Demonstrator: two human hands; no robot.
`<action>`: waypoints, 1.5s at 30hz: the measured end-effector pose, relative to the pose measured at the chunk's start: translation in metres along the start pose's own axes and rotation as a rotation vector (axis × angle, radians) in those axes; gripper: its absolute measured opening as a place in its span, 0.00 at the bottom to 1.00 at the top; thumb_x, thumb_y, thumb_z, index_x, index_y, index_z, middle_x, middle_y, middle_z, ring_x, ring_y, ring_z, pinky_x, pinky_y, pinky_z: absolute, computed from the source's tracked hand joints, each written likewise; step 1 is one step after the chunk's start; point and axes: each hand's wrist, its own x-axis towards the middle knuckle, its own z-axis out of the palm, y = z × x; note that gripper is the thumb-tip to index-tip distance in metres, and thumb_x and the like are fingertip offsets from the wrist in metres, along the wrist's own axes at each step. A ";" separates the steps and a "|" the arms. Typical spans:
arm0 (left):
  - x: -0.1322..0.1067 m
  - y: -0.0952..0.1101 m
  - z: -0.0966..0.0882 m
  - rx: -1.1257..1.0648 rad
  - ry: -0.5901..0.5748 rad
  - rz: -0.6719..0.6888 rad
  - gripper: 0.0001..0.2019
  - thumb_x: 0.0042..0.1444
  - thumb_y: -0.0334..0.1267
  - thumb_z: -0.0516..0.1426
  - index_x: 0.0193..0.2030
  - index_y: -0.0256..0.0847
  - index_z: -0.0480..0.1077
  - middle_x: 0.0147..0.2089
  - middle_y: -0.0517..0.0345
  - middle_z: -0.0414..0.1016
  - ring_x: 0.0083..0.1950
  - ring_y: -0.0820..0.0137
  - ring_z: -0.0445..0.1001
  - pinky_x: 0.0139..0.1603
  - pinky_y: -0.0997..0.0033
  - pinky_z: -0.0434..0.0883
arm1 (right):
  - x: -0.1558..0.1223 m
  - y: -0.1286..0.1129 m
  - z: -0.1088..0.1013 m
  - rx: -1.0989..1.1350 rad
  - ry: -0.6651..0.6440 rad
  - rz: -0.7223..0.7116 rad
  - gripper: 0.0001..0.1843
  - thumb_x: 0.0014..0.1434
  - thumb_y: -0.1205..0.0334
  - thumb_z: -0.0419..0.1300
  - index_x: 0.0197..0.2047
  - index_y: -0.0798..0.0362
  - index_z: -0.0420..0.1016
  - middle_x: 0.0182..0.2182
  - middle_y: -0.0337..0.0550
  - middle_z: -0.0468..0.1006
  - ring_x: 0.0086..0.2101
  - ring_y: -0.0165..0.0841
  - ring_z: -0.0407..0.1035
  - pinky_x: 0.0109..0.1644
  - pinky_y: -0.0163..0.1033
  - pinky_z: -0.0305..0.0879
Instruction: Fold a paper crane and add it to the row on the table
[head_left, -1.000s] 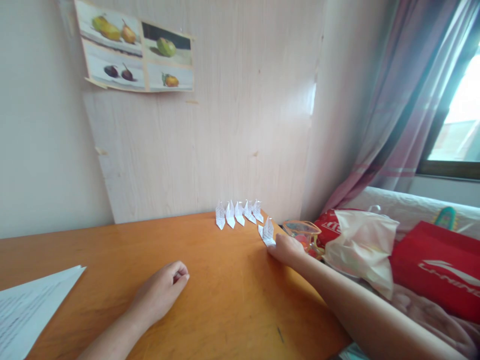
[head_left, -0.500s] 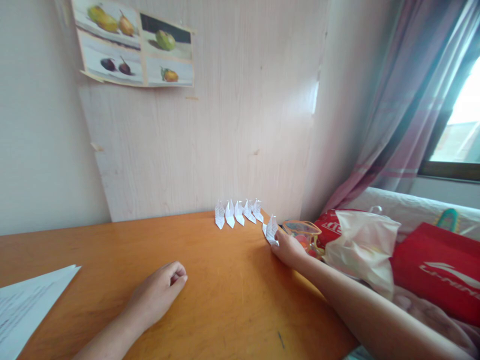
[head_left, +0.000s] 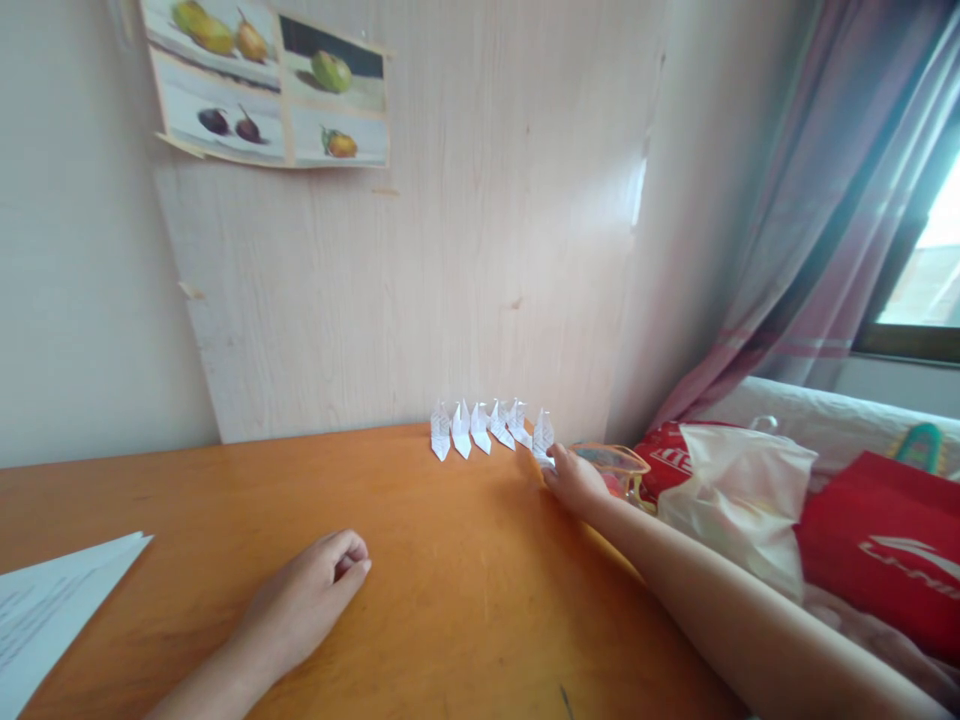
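Note:
My right hand (head_left: 574, 482) reaches to the far right corner of the orange table (head_left: 420, 590) and pinches a small folded white paper piece (head_left: 542, 438), holding it upright at the right end of a row of several similar folded paper pieces (head_left: 474, 430) that stand along the wooden back panel. My left hand (head_left: 304, 598) rests on the tabletop near the front, fingers loosely curled with nothing in them.
A printed white sheet (head_left: 52, 610) lies at the table's left edge. Off the right edge sit a clear glass container (head_left: 611, 465), a pale plastic bag (head_left: 739, 500) and a red bag (head_left: 892, 555). Fruit pictures (head_left: 270, 85) hang on the panel; a curtain covers the window at right.
My right hand has moved the folded paper piece away from me and closer to the end of the row. My left hand has stayed nearly still.

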 end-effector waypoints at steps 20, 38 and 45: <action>-0.004 0.002 -0.001 0.056 -0.020 0.004 0.11 0.60 0.47 0.52 0.35 0.45 0.70 0.34 0.60 0.76 0.36 0.66 0.73 0.38 0.70 0.66 | 0.038 0.003 0.024 -0.073 -0.004 0.002 0.23 0.68 0.47 0.49 0.56 0.52 0.72 0.51 0.54 0.76 0.47 0.44 0.73 0.43 0.41 0.63; -0.002 -0.001 -0.003 0.011 -0.046 0.005 0.12 0.58 0.50 0.53 0.35 0.45 0.71 0.32 0.60 0.76 0.36 0.65 0.74 0.37 0.70 0.67 | 0.026 -0.002 0.017 -0.142 -0.058 -0.093 0.24 0.70 0.51 0.47 0.44 0.51 0.83 0.48 0.52 0.77 0.50 0.43 0.68 0.51 0.42 0.60; 0.000 -0.006 0.000 0.016 -0.045 0.011 0.12 0.59 0.50 0.53 0.36 0.45 0.71 0.33 0.60 0.76 0.37 0.64 0.74 0.38 0.69 0.67 | 0.024 -0.002 0.016 -0.151 -0.058 -0.089 0.24 0.70 0.50 0.47 0.45 0.51 0.82 0.48 0.52 0.77 0.50 0.44 0.68 0.52 0.42 0.61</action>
